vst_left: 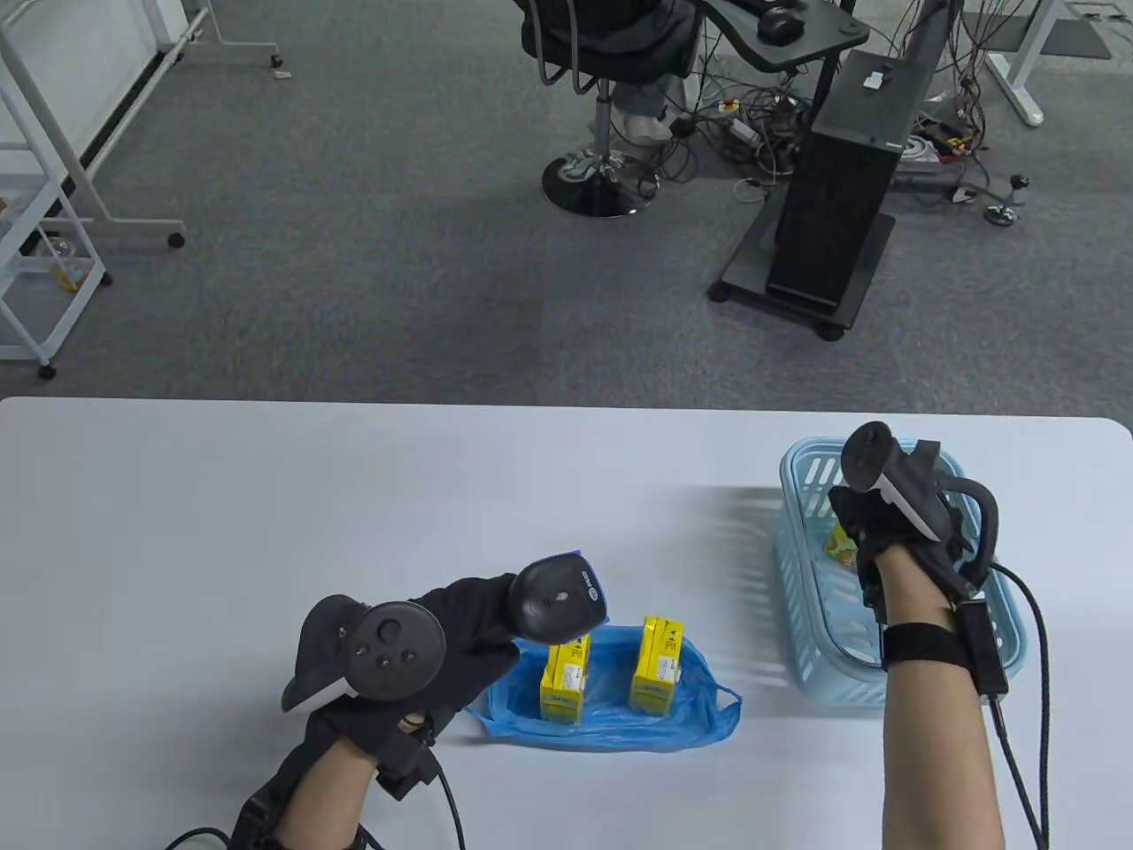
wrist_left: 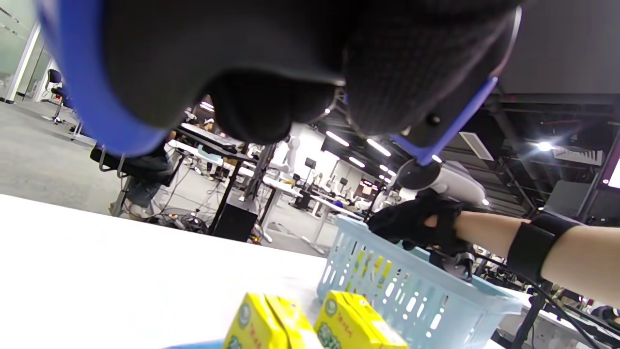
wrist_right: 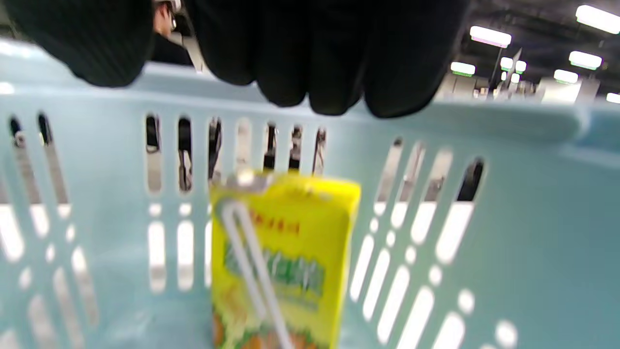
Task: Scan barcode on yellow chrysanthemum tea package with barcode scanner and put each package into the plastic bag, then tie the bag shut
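Observation:
My left hand [vst_left: 460,624] grips the black barcode scanner [vst_left: 559,600], whose head hangs above the left of two yellow tea packages [vst_left: 565,677]. That package and the second one [vst_left: 659,664] stand upright on the flattened blue plastic bag [vst_left: 611,722]. My right hand [vst_left: 854,522] reaches down into the light blue basket [vst_left: 894,673], over a third yellow package [vst_left: 839,542]. In the right wrist view the gloved fingertips [wrist_right: 290,72] hover just above that package [wrist_right: 281,261], which has a straw on its face, and do not touch it. In the left wrist view both bagged packages [wrist_left: 271,327] show at the bottom.
The basket [wrist_left: 411,291] stands at the table's right, close to the far edge [vst_left: 566,403]. Cables run from both wrists off the near edge. Beyond the table are a grey carpet, an office chair [vst_left: 602,106] and a black computer stand [vst_left: 832,204].

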Demonstrator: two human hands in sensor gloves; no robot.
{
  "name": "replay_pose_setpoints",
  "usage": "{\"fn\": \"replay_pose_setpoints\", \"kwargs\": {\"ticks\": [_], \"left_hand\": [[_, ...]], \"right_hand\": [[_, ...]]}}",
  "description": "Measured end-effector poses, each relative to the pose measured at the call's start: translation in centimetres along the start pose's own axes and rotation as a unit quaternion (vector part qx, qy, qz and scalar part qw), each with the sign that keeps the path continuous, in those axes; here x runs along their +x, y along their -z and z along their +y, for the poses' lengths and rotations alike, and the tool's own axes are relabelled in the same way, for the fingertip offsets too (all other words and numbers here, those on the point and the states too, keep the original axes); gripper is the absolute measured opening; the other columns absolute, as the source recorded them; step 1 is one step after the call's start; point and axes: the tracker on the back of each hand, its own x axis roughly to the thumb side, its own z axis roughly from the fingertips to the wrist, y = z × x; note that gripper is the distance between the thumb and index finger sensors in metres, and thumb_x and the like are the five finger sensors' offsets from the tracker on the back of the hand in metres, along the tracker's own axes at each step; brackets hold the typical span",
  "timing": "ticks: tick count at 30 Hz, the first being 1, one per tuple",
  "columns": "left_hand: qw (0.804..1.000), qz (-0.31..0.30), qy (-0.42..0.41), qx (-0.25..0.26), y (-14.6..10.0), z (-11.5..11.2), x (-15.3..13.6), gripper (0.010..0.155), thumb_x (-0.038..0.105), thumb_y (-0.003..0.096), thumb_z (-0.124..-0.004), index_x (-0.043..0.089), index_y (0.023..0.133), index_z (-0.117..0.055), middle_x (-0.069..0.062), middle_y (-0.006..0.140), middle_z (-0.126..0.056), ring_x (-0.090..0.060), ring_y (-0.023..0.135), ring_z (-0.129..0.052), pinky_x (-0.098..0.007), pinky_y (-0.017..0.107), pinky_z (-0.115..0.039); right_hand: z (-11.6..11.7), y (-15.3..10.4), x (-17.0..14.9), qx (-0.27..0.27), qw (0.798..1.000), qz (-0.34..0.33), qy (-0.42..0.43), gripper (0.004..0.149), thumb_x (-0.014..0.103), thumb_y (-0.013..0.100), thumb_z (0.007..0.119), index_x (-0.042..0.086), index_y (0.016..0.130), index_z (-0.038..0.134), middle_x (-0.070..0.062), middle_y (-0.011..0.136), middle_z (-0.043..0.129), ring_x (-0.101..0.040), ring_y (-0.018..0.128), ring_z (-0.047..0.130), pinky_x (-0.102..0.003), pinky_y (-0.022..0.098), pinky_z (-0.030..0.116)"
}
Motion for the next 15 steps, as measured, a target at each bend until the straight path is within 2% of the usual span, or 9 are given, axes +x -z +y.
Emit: {"fn": "replay_pose_setpoints", "kwargs": {"ticks": [2,4,6,8,10,13,15], "left_hand": [[1.000,0.002,0.006,-0.005,0.1,-0.3,0.0,0.062,0.041,0.0468,-0.092,0.027,0.103,-0.070,-0.004,0.090,-0.089,-0.022,0.069,-0.102,-0.046,0.053,-0.084],[1.000,0.002,0.009,-0.015,0.2,-0.7,0.1,0.061,0.041,0.0468,-0.092,0.027,0.103,-0.070,-0.004,0.090,-0.089,-0.022,0.069,-0.102,-0.046,0.053,-0.084],[1.000,0.001,0.016,-0.021,0.3,-0.9,0.2,0.062,0.041,0.0468,-0.092,0.027,0.103,-0.070,-0.004,0.091,-0.089,-0.022,0.069,-0.102,-0.046,0.053,-0.084],[1.000,0.001,0.018,-0.023,0.4,-1.0,0.3,0.062,0.041,0.0468,-0.092,0.027,0.103,-0.070,-0.004,0.090,-0.089,-0.022,0.069,-0.102,-0.046,0.053,-0.084],[1.000,0.000,0.017,-0.025,0.4,-1.1,0.3,0.062,0.041,0.0467,-0.092,0.027,0.103,-0.070,-0.004,0.091,-0.089,-0.022,0.069,-0.102,-0.046,0.053,-0.084],[1.000,-0.001,0.017,-0.023,0.4,-1.0,0.3,0.062,0.041,0.0468,-0.092,0.027,0.103,-0.070,-0.004,0.090,-0.089,-0.022,0.069,-0.102,-0.046,0.053,-0.084],[1.000,-0.001,0.016,-0.026,0.4,-1.1,0.3,0.062,0.041,0.0468,-0.092,0.027,0.103,-0.070,-0.004,0.090,-0.089,-0.022,0.069,-0.102,-0.046,0.053,-0.084]], "right_hand": [[0.7,0.4,0.3,0.034,0.999,0.007,-0.012,0.082,0.053,0.036,0.076,0.016,0.106,0.055,-0.014,0.106,0.059,-0.035,0.096,0.070,-0.054,0.061,0.075],[1.8,0.9,0.6,0.094,0.995,0.015,-0.029,0.086,0.053,0.036,0.075,0.017,0.109,0.046,-0.016,0.109,0.049,-0.038,0.099,0.062,-0.057,0.062,0.072],[2.9,1.1,0.8,0.123,0.991,0.021,-0.038,0.089,0.054,0.036,0.075,0.019,0.110,0.039,-0.016,0.111,0.042,-0.039,0.100,0.057,-0.059,0.063,0.070],[4.0,1.2,1.1,0.143,0.989,0.025,-0.042,0.092,0.054,0.036,0.075,0.019,0.109,0.030,-0.016,0.111,0.031,-0.041,0.102,0.042,-0.061,0.065,0.066],[4.5,1.1,1.2,0.116,0.991,0.025,-0.062,0.092,0.053,0.035,0.076,0.019,0.107,0.029,-0.014,0.109,0.031,-0.042,0.101,0.040,-0.062,0.065,0.065],[5.5,1.0,1.3,0.078,0.992,0.022,-0.094,0.094,0.054,0.035,0.074,0.015,0.106,0.027,-0.016,0.106,0.032,-0.043,0.098,0.039,-0.056,0.065,0.067],[5.3,1.2,0.9,0.061,0.994,0.020,-0.093,0.090,0.056,0.035,0.072,0.018,0.106,0.033,-0.014,0.104,0.038,-0.041,0.095,0.045,-0.053,0.063,0.071]]}}
